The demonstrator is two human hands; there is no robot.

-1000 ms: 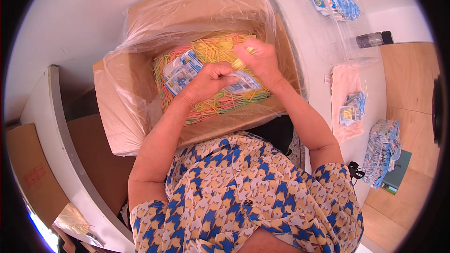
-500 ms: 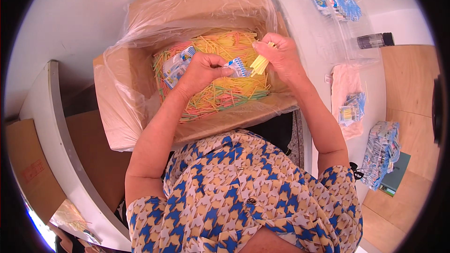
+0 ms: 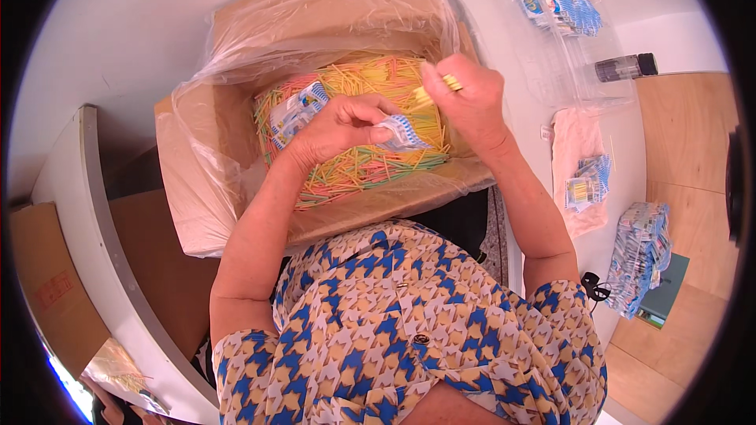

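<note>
The left hand (image 3: 337, 131) pinches a packet (image 3: 406, 133) while the right hand (image 3: 476, 102) has seemingly tilted its clutched yellow sticks (image 3: 424, 97) flatter.

Sticks (image 3: 370, 169) in carton (image 3: 315, 16) | packets (image 3: 584, 190) on cloth (image 3: 579, 138), right of carton

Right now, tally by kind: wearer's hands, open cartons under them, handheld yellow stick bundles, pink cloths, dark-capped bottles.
Left hand and right hand: 2
Open carton: 1
Yellow stick bundle: 1
Pink cloth: 1
Dark-capped bottle: 1
Total: 6
</note>
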